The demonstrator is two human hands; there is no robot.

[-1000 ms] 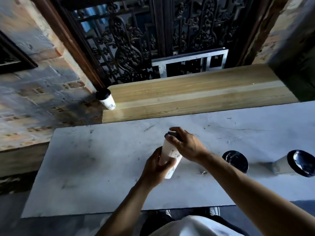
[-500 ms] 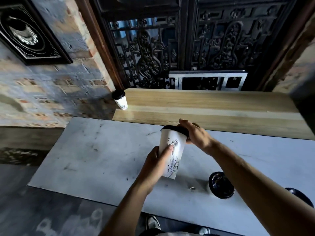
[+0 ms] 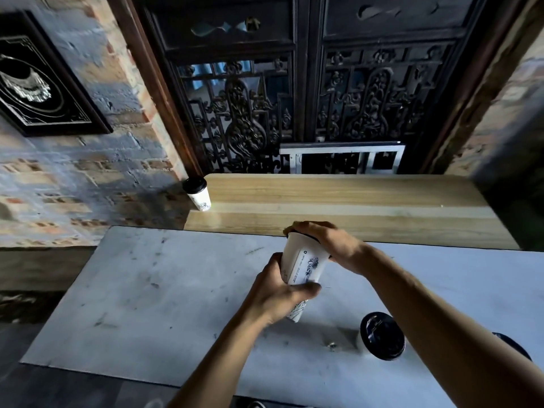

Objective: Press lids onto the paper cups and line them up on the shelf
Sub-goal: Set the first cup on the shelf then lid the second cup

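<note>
Paper cup, white, printed, tilted: held above the grey bench. Left hand: grip closed round the cup's lower body. Right hand: palm and fingers clamped over the black lid at the cup's rim. Lidded cup: upright at the wooden shelf's left end. Second lidded cup: on the bench, right of the hands.

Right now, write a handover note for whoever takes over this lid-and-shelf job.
Left hand: gripping the body of the held cup, off the white table.
Right hand: over its black lid, pressing.
Done: one lidded cup stands at the left end of the wooden shelf.
Left: place the held cup beside it; then the lidded cup on the table and another partly hidden behind the right arm.
</note>
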